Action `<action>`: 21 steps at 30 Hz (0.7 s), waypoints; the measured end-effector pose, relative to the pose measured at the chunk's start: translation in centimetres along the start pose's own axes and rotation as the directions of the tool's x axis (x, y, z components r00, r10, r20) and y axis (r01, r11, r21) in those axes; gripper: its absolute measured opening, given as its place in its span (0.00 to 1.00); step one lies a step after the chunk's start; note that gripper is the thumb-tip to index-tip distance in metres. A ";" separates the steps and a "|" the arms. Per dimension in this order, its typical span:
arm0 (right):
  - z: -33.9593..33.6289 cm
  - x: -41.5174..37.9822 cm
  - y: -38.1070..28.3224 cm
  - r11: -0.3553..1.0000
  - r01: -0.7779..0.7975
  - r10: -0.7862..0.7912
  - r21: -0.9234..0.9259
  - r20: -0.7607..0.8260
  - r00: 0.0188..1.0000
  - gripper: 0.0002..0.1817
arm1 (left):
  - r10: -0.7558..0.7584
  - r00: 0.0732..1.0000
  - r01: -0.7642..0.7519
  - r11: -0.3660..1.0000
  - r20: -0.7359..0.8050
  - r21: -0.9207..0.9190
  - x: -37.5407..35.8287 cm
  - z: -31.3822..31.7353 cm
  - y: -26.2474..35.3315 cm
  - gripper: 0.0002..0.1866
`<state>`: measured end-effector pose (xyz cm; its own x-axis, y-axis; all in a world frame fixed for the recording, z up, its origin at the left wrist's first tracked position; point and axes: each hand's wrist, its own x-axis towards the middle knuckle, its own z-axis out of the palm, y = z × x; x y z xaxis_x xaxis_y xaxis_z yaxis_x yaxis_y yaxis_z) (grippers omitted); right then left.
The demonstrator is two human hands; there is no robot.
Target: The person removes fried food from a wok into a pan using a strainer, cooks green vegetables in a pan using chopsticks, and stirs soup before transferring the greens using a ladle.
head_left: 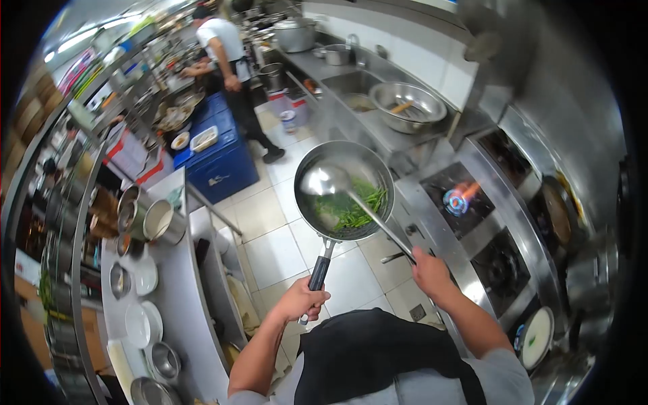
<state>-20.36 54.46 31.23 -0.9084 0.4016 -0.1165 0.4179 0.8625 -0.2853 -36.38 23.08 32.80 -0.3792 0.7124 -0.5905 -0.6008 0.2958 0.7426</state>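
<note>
My left hand (302,299) is closed around the black handle (320,272) of a deep frying pan (369,156), held out in front of my body over the tiled aisle. Cut green vegetables (358,210), long and thin, lie in some liquid inside it. A steel ladle (327,181) reaches into the pan, its round bowl over the vegetables on the left side. Its long shaft slants down to the right, where my right hand (432,271) is wrapped around the end.
To the right, a gas burner (460,200) burns with blue and orange flame beside another burner (501,270). A pan of white liquid (538,337) sits nearer me. Left stands a counter (177,283) with bowls. Ahead are a blue cooler (229,152), a steel basin (425,120) and a person (226,47).
</note>
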 end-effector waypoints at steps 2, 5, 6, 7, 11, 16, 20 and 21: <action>0.6 -0.5 -1.0 0.996 0.080 -0.080 -0.038 0.008 0.997 0.11 | 0.015 0.999 -0.017 0.997 -0.036 -0.072 -1.7 -2.6 -0.9 0.11; -1.0 -0.2 -3.8 0.968 0.246 -0.240 -0.043 0.114 0.964 0.11 | 0.010 0.997 -0.025 0.984 -0.081 -0.178 -3.6 -5.6 -3.6 0.12; -1.2 1.3 -5.1 0.967 0.247 -0.239 -0.070 0.106 0.965 0.11 | 0.002 0.996 -0.020 0.980 -0.089 -0.197 -4.3 -6.5 -4.3 0.12; -1.2 2.5 -6.3 0.966 0.242 -0.232 -0.095 0.098 0.968 0.11 | 0.003 0.995 -0.026 0.976 -0.104 -0.216 -5.0 -7.2 -4.8 0.12; 1.8 8.1 -9.8 0.942 0.318 -0.320 -0.105 0.003 0.947 0.12 | 0.027 0.984 -0.068 0.969 -0.174 -0.237 -6.8 -8.8 -6.1 0.12; 2.3 4.4 -7.9 0.936 0.313 -0.272 -0.161 0.231 0.934 0.13 | 0.068 0.970 -0.148 0.927 -0.235 -0.344 -8.0 -9.8 -7.1 0.12; -0.1 6.6 -10.5 0.929 0.336 -0.286 -0.157 0.274 0.918 0.12 | 0.053 0.948 -0.155 0.938 -0.314 -0.310 -8.1 -9.7 -8.1 0.12; 0.8 8.8 -10.6 0.921 0.370 -0.341 -0.119 0.211 0.916 0.12 | 0.063 0.938 -0.169 0.941 -0.340 -0.293 -7.8 -9.3 -8.3 0.12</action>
<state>-32.84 48.60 32.51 -0.9777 0.0092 -0.2098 0.0506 0.9799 -0.1930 -35.00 9.16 28.33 -0.6328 0.4711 -0.6145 -0.7072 -0.0285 0.7065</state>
